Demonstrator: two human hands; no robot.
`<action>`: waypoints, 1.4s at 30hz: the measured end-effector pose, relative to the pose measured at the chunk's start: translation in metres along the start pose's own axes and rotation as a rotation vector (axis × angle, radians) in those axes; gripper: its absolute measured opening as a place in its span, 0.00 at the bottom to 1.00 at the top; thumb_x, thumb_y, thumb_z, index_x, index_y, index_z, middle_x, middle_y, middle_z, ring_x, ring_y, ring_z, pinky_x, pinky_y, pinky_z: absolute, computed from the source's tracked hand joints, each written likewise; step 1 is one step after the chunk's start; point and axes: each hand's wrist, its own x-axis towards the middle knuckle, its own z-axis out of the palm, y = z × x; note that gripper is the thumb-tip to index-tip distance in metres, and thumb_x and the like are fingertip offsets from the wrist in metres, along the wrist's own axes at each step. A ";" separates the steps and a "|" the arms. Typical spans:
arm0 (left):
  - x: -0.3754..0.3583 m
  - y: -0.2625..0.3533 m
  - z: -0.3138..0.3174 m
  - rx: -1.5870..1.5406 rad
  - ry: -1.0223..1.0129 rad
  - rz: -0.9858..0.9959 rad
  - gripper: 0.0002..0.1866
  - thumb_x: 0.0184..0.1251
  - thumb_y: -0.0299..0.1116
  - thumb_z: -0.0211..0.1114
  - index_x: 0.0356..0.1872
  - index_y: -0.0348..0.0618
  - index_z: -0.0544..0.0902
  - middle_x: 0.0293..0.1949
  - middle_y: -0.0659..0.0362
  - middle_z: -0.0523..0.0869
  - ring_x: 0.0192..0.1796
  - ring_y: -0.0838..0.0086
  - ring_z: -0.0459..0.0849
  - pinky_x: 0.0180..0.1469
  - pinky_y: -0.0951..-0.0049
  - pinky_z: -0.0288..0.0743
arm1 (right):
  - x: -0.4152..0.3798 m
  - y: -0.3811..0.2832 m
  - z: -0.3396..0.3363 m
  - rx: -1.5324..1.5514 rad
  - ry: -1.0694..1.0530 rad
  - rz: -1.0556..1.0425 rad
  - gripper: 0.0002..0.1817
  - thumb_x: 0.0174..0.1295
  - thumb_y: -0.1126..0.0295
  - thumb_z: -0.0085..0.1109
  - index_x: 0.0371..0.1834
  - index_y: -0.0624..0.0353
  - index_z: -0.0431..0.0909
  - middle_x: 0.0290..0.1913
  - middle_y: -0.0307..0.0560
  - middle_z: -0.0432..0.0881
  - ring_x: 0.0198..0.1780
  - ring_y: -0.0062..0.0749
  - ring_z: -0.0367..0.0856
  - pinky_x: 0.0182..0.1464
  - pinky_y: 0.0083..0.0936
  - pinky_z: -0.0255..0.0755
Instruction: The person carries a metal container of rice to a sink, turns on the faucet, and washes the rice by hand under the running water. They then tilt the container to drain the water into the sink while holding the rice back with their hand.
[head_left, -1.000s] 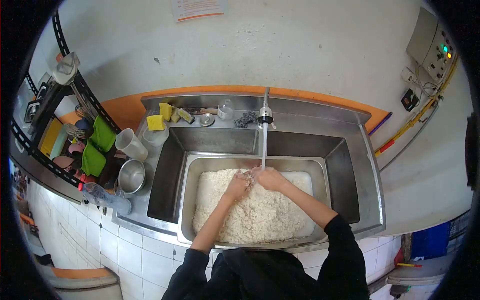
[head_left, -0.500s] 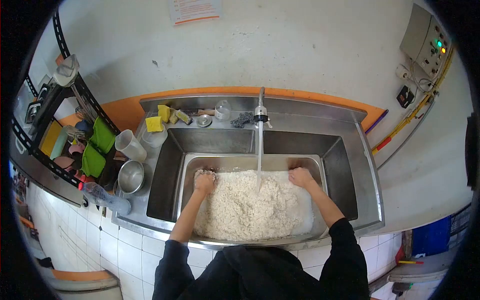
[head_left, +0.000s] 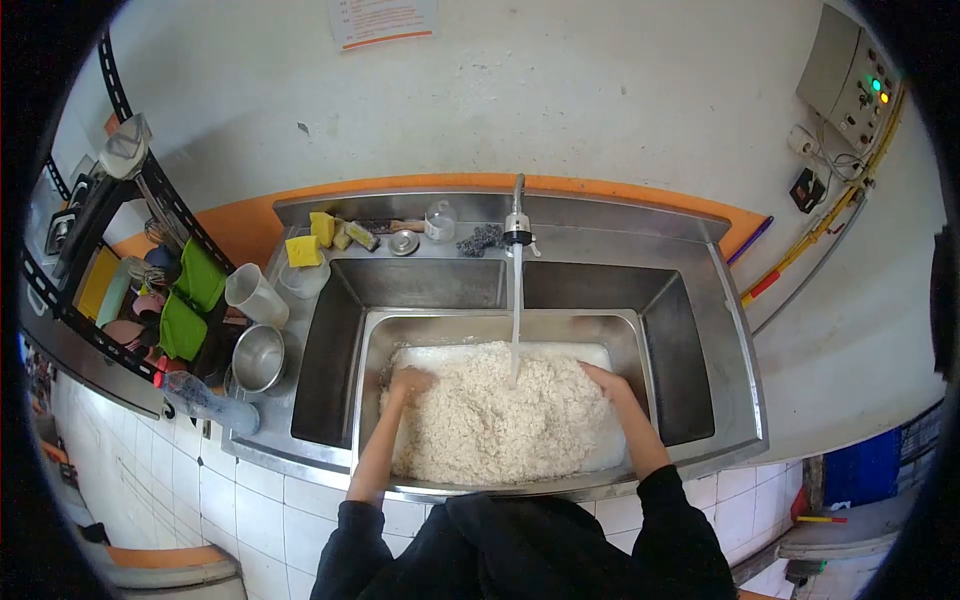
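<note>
The washing looks midway: the rice (head_left: 500, 415) fills the metal pan (head_left: 372, 400) in the sink (head_left: 330, 340) under the running tap (head_left: 517, 225), with the left hand (head_left: 408, 383) and right hand (head_left: 603, 381) spread open, pressed into its left and right edges, gripping nothing, and cloudy water undrained.

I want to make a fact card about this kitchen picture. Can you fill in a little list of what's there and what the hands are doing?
Place: steel sink
Tray: metal tray inside the sink
In tray: white rice
Tap: running, water lands on the rice
Left hand: pressed into the rice, left side
Right hand: on the rice, right side
Ledge: yellow sponges
Left of the sink: cup, bowl
</note>
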 end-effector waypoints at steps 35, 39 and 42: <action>-0.050 0.167 -0.022 0.259 -0.111 0.126 0.53 0.20 0.44 0.73 0.56 0.46 0.54 0.56 0.49 0.55 0.56 0.49 0.55 0.51 0.45 0.57 | -0.105 -0.088 0.189 -1.568 0.058 -0.222 0.62 0.16 0.53 0.72 0.59 0.67 0.44 0.61 0.67 0.34 0.59 0.70 0.29 0.44 0.74 0.38; -0.037 0.160 -0.017 0.243 0.032 0.087 0.51 0.20 0.41 0.73 0.55 0.48 0.56 0.55 0.52 0.57 0.55 0.50 0.57 0.49 0.46 0.60 | -0.077 -0.084 0.178 -1.494 0.054 -0.310 0.47 0.25 0.57 0.67 0.53 0.64 0.57 0.56 0.66 0.49 0.55 0.70 0.46 0.41 0.68 0.53; -0.029 0.159 -0.022 0.202 0.096 0.063 0.49 0.20 0.40 0.73 0.55 0.50 0.58 0.54 0.53 0.59 0.53 0.51 0.61 0.48 0.51 0.64 | -0.064 -0.084 0.170 -1.368 0.114 -0.368 0.32 0.32 0.62 0.62 0.44 0.64 0.65 0.53 0.63 0.55 0.50 0.66 0.55 0.41 0.56 0.63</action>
